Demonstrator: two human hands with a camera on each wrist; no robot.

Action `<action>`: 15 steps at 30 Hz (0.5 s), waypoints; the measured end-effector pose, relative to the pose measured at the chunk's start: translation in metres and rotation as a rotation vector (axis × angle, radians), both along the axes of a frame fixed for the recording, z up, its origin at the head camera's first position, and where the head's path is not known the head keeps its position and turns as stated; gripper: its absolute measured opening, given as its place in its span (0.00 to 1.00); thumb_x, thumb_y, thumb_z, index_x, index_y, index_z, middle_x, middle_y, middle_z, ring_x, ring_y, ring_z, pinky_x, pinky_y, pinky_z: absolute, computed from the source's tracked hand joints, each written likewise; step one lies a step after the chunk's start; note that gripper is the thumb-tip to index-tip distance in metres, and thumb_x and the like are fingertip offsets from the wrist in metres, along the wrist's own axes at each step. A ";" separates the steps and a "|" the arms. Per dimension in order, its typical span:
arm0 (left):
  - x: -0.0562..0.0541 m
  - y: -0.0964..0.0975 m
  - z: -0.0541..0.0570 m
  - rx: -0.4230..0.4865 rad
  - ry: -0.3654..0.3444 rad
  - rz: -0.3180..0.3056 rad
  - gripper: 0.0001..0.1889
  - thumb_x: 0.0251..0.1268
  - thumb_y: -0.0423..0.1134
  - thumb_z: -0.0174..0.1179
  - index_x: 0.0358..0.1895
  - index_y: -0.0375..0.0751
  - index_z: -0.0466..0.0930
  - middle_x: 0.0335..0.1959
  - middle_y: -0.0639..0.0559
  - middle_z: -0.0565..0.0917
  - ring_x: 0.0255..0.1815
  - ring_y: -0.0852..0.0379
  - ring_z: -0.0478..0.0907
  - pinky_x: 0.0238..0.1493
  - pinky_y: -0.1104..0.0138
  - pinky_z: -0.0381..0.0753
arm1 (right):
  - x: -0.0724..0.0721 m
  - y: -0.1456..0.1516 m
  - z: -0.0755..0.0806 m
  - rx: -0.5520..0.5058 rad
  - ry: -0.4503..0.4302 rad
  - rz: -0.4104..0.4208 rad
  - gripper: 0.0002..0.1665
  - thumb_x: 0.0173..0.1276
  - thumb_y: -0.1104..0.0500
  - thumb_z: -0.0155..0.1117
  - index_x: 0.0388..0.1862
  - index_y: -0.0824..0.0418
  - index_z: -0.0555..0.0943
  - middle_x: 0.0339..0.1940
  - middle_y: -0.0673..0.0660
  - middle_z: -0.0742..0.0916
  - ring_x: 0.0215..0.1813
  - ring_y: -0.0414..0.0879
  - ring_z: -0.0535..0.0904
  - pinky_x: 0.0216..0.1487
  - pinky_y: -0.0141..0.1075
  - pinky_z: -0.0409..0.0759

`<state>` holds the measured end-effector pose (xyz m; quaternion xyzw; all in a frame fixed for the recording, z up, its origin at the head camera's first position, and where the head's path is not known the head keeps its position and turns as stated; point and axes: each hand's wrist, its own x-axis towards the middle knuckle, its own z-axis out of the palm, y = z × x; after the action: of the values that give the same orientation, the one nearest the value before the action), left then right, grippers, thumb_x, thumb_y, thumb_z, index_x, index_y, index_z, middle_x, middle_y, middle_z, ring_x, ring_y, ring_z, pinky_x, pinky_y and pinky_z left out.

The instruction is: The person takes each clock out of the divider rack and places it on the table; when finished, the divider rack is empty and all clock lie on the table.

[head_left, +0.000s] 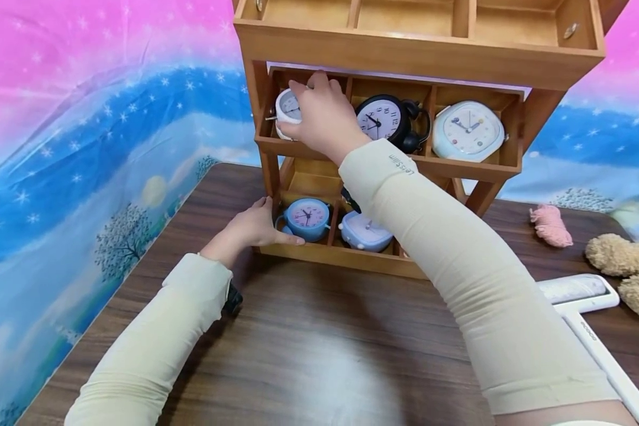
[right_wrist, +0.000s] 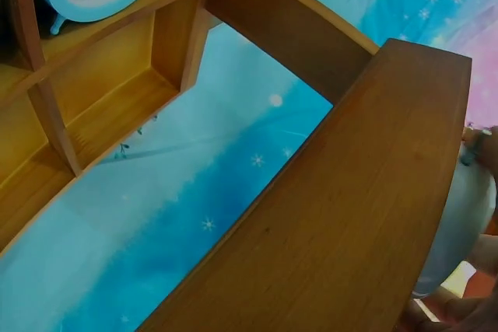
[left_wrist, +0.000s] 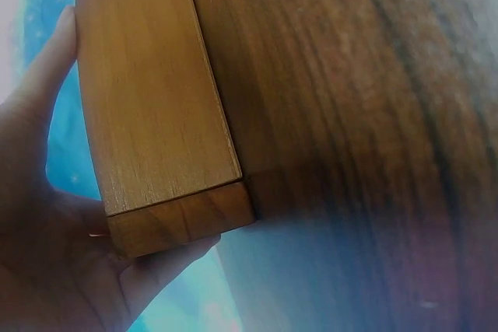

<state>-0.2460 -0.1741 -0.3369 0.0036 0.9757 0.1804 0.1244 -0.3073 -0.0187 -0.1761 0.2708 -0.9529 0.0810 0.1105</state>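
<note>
My right hand [head_left: 327,118] holds a white alarm clock [head_left: 286,112] in the left compartment of the middle tier of a wooden shelf [head_left: 420,44]. Its fingers cover the clock's right side. In the right wrist view only the clock's pale side [right_wrist: 459,215] shows past a wooden board. My left hand [head_left: 252,226] rests against the lower left corner of the shelf, thumb straight along the front edge and fingers at the side. Beside that thumb, a blue alarm clock [head_left: 307,220] stands in the bottom left compartment.
A black alarm clock [head_left: 379,121] and a pale blue clock [head_left: 470,130] share the middle tier. Below, a lavender clock [head_left: 365,231] is partly hidden by my right sleeve. Pink yarn [head_left: 551,226], tan fluffy yarn [head_left: 623,255] and a white lint roller [head_left: 591,337] lie on the table at right.
</note>
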 end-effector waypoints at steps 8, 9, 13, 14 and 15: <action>-0.001 -0.005 0.001 -0.004 -0.017 0.000 0.69 0.50 0.74 0.64 0.79 0.29 0.36 0.80 0.32 0.43 0.77 0.33 0.51 0.71 0.43 0.59 | 0.010 0.012 -0.008 -0.174 0.147 0.145 0.43 0.71 0.33 0.54 0.80 0.46 0.58 0.75 0.56 0.64 0.74 0.49 0.59 0.72 0.32 0.61; -0.001 -0.006 0.001 -0.004 -0.023 0.003 0.69 0.50 0.74 0.64 0.79 0.29 0.36 0.80 0.33 0.43 0.77 0.33 0.51 0.71 0.43 0.58 | 0.012 0.014 -0.011 -0.197 0.183 0.182 0.43 0.71 0.34 0.55 0.80 0.47 0.60 0.74 0.57 0.65 0.73 0.49 0.60 0.71 0.32 0.62; -0.001 -0.007 0.002 0.020 -0.037 -0.002 0.68 0.50 0.72 0.65 0.79 0.31 0.35 0.80 0.34 0.42 0.77 0.34 0.49 0.72 0.43 0.57 | 0.032 0.022 -0.027 -0.301 0.251 0.354 0.41 0.69 0.39 0.62 0.77 0.52 0.66 0.68 0.59 0.71 0.67 0.51 0.67 0.65 0.35 0.69; -0.001 -0.007 0.003 0.037 -0.027 -0.014 0.67 0.51 0.71 0.66 0.80 0.33 0.35 0.80 0.35 0.43 0.77 0.34 0.50 0.71 0.43 0.58 | 0.040 0.025 -0.032 -0.314 0.252 0.399 0.41 0.68 0.40 0.64 0.76 0.53 0.68 0.67 0.60 0.72 0.65 0.51 0.68 0.63 0.36 0.70; -0.001 -0.008 0.002 0.061 -0.006 -0.044 0.65 0.52 0.69 0.67 0.80 0.35 0.39 0.80 0.36 0.46 0.77 0.35 0.52 0.71 0.44 0.59 | 0.048 0.027 -0.037 -0.322 0.245 0.441 0.41 0.66 0.41 0.66 0.75 0.54 0.70 0.65 0.60 0.73 0.64 0.52 0.69 0.62 0.37 0.71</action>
<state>-0.2470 -0.1820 -0.3345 0.0281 0.9691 0.2072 0.1310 -0.2597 0.0088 -0.2128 0.4582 -0.8255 0.2197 0.2457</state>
